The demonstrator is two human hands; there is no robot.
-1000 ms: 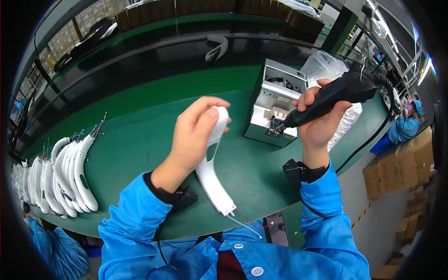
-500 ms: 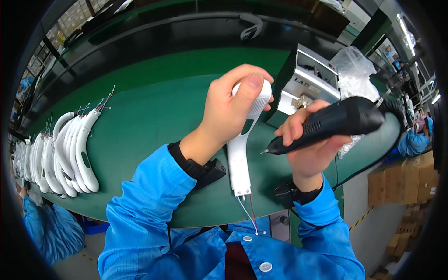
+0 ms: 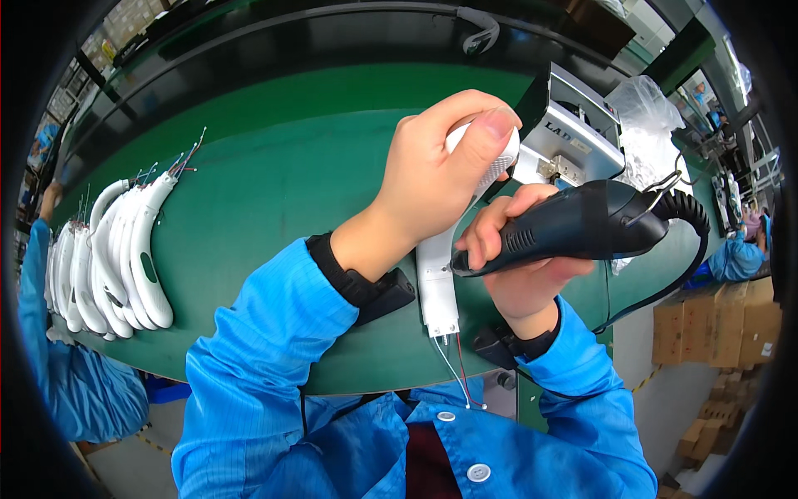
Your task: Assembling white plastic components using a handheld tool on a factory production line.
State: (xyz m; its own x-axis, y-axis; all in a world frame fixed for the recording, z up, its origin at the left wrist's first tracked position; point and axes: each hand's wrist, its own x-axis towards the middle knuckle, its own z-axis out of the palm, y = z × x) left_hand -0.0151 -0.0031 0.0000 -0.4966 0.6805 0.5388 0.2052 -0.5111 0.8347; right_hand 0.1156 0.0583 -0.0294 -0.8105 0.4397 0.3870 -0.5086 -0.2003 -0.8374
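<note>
My left hand point(image 3: 445, 170) is wrapped round the rounded upper end of a white plastic handle housing point(image 3: 438, 291). Its straight lower end points toward me, with thin wires point(image 3: 462, 374) trailing over the table edge. In my right hand point(image 3: 524, 287) is a black electric screwdriver point(image 3: 582, 223), lying almost level, its nose pointing left at the housing's middle. The bit is too hidden to tell whether it touches. Part of the housing is covered by my left hand and the screwdriver's front.
A row of similar white housings point(image 3: 125, 258) stands at the left of the green table point(image 3: 274, 183). Behind my right hand are a silver-black box point(image 3: 582, 137) and clear plastic bags point(image 3: 648, 125). The screwdriver's coiled cable point(image 3: 697, 220) hangs at right. A co-worker's blue sleeve point(image 3: 37, 291) reaches in at far left.
The screwdriver has moved left, from beside the housing to right against or over its middle. My left hand keeps its hold on the housing. The whole view has shifted slightly.
</note>
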